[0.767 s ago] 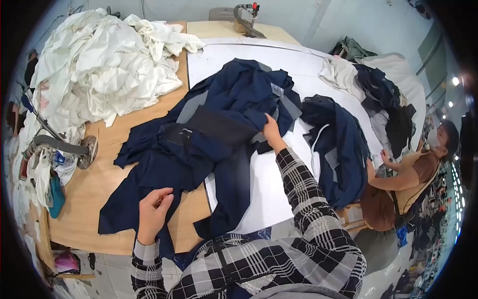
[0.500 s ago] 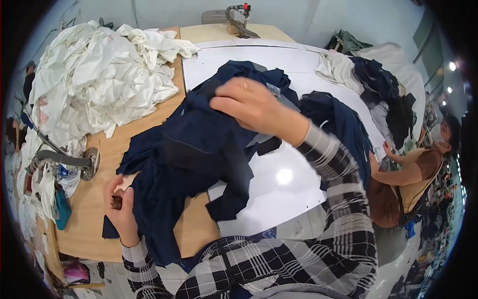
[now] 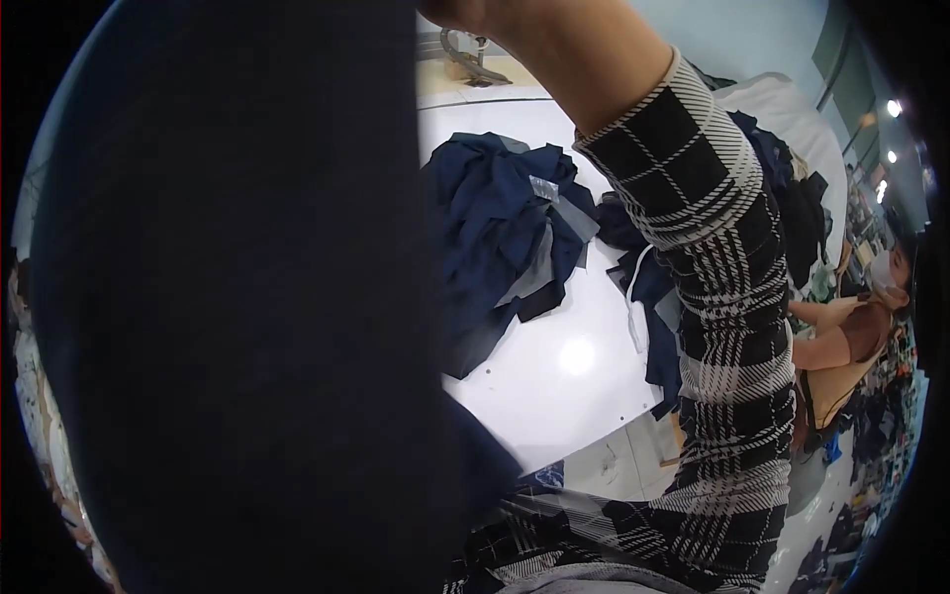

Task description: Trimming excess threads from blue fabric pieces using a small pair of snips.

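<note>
A dark navy garment (image 3: pixel 247 297) hangs raised very near the camera and covers the left half of the head view. It appears to hang from my right hand (image 3: pixel 473 12), which is lifted to the top edge; most of its fingers are cut off there. Behind the cloth, my left hand is out of sight. To the right of the raised garment, a heap of navy clothes (image 3: pixel 495 203) with grey parts and a small clear plastic piece lies on the white tabletop (image 3: pixel 584 396).
More navy cloth (image 3: pixel 663 337) lies at the table's right side, partly behind my checked sleeve (image 3: pixel 717 238). Dark clothes (image 3: pixel 807 213) are piled farther right. A masked person (image 3: pixel 851 337) is at the right. A grey hose (image 3: pixel 470 64) shows at the back.
My right hand has risen toward the top edge, lifting the navy garment up close to the camera. The garment now hides my left hand and the white cloth pile.
</note>
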The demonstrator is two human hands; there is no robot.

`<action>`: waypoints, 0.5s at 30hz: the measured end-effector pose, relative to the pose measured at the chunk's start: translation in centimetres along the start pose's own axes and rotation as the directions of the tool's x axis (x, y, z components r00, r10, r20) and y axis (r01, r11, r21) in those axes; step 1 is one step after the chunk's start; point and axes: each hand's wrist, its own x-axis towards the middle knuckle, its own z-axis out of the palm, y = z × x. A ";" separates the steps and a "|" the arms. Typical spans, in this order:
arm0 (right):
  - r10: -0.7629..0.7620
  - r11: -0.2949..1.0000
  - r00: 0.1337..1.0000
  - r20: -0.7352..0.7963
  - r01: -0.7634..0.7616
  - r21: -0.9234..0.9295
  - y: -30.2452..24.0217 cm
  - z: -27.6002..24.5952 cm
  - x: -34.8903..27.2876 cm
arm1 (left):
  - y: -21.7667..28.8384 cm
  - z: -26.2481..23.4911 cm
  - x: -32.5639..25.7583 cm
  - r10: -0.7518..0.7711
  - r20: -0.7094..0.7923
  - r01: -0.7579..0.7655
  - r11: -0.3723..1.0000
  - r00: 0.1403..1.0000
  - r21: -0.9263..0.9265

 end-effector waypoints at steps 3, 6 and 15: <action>0.084 0.918 0.976 -0.200 0.003 0.397 2.5 0.8 -2.2 | -0.9 1.0 2.4 -0.098 0.042 0.101 0.992 0.994 -0.075; -0.507 0.859 0.860 -0.055 0.499 -0.117 10.0 -1.4 -4.3 | -1.5 2.9 6.1 -0.175 0.119 0.193 0.968 0.977 -0.158; -0.247 0.724 0.953 0.176 0.302 -0.620 30.2 -10.6 -7.4 | -1.1 6.6 13.1 -0.337 0.312 0.441 0.813 0.889 -0.381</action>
